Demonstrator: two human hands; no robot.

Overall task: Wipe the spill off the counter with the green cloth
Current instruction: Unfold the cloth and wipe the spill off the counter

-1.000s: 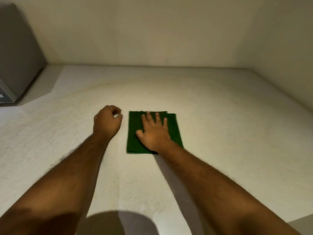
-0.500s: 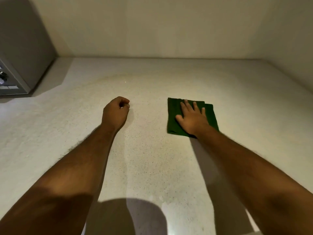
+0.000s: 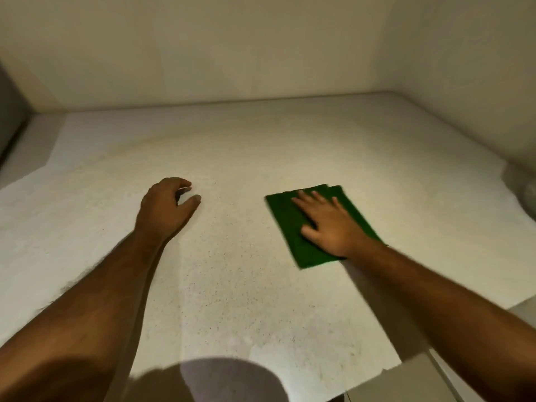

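A folded dark green cloth (image 3: 282, 216) lies flat on the pale speckled counter (image 3: 232, 152), right of centre. My right hand (image 3: 330, 224) presses down on it, palm flat and fingers spread, covering its middle and right part. My left hand (image 3: 164, 207) rests on the bare counter well to the left of the cloth, loosely curled and holding nothing. I cannot make out a distinct spill. Only a faint yellowish arc (image 3: 136, 145) shows further back on the counter.
Walls close off the counter at the back and on the right. The edge of a grey appliance (image 3: 7, 126) stands at the far left. A pale blurred object (image 3: 529, 195) sits at the right edge. The counter's front edge (image 3: 406, 364) runs at the lower right.
My right hand has slid the green cloth rightward across the counter, away from my left hand. The left hand stays in place, its fist slightly loosened. The view has shifted right.
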